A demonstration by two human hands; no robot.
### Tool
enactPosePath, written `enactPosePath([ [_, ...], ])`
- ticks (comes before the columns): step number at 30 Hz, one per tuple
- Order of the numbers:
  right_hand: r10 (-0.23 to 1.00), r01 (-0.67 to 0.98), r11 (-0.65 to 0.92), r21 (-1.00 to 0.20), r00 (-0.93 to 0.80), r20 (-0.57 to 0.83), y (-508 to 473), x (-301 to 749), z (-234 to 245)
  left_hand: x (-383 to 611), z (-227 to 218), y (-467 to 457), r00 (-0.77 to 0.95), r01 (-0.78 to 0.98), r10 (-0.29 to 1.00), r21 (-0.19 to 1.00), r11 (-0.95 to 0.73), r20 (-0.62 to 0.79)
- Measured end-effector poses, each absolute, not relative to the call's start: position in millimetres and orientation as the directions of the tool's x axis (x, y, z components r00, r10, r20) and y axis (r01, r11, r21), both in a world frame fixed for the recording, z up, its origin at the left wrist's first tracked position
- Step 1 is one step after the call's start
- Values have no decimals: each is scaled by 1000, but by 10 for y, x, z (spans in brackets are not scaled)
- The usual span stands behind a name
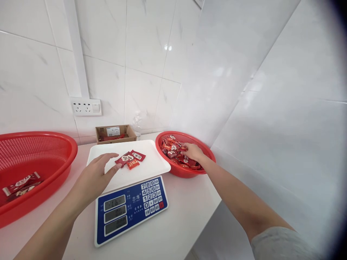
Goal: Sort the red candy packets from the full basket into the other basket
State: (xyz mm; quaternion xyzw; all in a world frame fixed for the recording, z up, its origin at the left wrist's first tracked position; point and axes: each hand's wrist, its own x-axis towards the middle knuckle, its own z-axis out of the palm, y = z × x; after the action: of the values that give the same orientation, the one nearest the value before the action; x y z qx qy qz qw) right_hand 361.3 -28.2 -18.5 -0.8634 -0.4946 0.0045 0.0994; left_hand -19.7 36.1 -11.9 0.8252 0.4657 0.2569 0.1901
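A white weighing pan (146,170) sits on the blue electronic scale (135,224). Several small red and orange wrapped packets (132,163) lie together on the pan. My left hand (99,177) hovers over the pan's left side, thumb and fingers apart, its thumb tip close to the nearest packet; nothing is in it. On the right, a red plastic basket (173,172) holds a heap of small red wrapped packets (172,148). My right hand (193,151) reaches into that heap, fingers curled at a small packet; its fingertips are partly hidden among the wrappers.
A larger red basket (58,139) at the left has a few red packets (23,182) inside. Behind the scale stand a cardboard box (131,134) with red items and a clear plastic bottle (137,122). A tiled wall borders the white table (187,202).
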Motion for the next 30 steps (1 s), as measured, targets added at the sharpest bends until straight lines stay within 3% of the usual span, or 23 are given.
enactPosePath([
  [6,969,938,-232,-257,247,26,-58,3233,-150,-211,-124,363,438,667,862,551,-502,255],
  [9,982,950,-181,-253,189,8,41,3108,-209,-233,-119,363,447,669,858,543,-508,253],
  [21,925,919,-337,-203,364,110,-48,3397,-212,-262,-105,360,440,648,848,549,-528,296],
  [27,879,872,-447,-201,470,85,-241,3600,-149,-256,-114,373,451,636,836,544,-547,313],
  [30,844,853,-489,-184,516,147,-291,3601,-108,-253,-112,368,456,641,835,537,-548,307],
])
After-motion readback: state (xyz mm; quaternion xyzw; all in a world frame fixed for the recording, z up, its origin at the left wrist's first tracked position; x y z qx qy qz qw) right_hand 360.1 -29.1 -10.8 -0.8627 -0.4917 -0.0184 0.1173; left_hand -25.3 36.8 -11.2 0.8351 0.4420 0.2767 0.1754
